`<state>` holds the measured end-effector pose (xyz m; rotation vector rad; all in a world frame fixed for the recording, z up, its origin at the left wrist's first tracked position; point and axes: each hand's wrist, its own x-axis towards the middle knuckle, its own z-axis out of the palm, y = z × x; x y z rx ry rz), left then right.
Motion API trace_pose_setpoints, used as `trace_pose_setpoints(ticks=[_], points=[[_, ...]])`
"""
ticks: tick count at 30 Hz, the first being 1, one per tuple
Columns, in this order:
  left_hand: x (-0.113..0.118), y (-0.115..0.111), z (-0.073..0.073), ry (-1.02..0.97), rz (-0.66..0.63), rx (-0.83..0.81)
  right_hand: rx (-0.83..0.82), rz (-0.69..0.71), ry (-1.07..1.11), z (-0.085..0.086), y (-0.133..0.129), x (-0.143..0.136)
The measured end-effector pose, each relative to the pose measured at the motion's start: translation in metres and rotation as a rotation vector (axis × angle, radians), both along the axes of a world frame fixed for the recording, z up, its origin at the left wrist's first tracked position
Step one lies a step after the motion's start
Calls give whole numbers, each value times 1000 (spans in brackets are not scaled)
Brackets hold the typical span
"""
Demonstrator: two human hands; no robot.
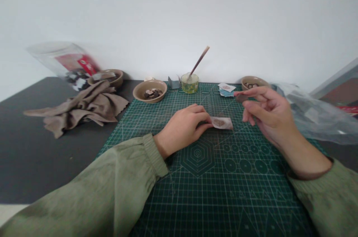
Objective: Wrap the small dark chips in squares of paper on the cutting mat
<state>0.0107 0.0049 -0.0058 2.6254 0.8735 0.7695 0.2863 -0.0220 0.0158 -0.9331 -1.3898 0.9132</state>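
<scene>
We see a small, dark-grey, rounded piece (241,97) between the thumb and fingertips of our right hand (241,99), raised above the green gridded cutting mat (195,199); that hand is pinched on it, its other fingers loosely spread. Left of this hand and nearer to us, our left hand (212,122) has its thumb and fingertips closed on the left end of a white, rectangular, paper-like strip (222,122) with a brown smudge; we cannot tell whether the strip lies fully flat. The step in hand appears to be handling piece and strip separately, one to each hand, well apart. We judge that the next move calls for a light, steady pinch on the piece and a firm hold on the strip's end. Just left of the right fingertips are white and blue paper-like sheets (227,87); beyond that hand stands a brown round bowl (243,83), and to its right lies a clear, crumpled plastic bag (316,114). Beyond the left hand are a clear, greenish, round container (190,85) with a slender brush (199,60) and a tan round bowl (137,93) holding dark and pale pieces (153,93). Farther left, a rumpled brown cloth (84,108) rests on the dark surface (22,125).
</scene>
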Motion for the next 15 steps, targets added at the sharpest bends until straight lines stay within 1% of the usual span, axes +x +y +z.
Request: trace_pose_setpoints(ticks=[1, 4, 6, 7, 9, 11, 13, 15], points=[[0, 2, 0, -53, 23, 3, 40, -75, 36, -1, 4, 1], [2, 8, 1, -286, 158, -20, 140, -306, 133, -4, 15, 7], [6, 15, 7, -400, 223, -43, 153, -406, 175, -7, 21, 11], [10, 19, 11, -407, 238, -32, 144, -430, 187, -9, 24, 13], [22, 33, 20, -328, 250, 47, 127, -445, 211, -11, 27, 16], [40, 51, 27, -221, 241, 113, 112, -436, 230, -12, 28, 16], [61, 71, 30, -160, 217, 121, 92, -423, 238, -12, 29, 16], [80, 91, 26, -92, 208, 109, 68, -406, 236, -12, 29, 16]])
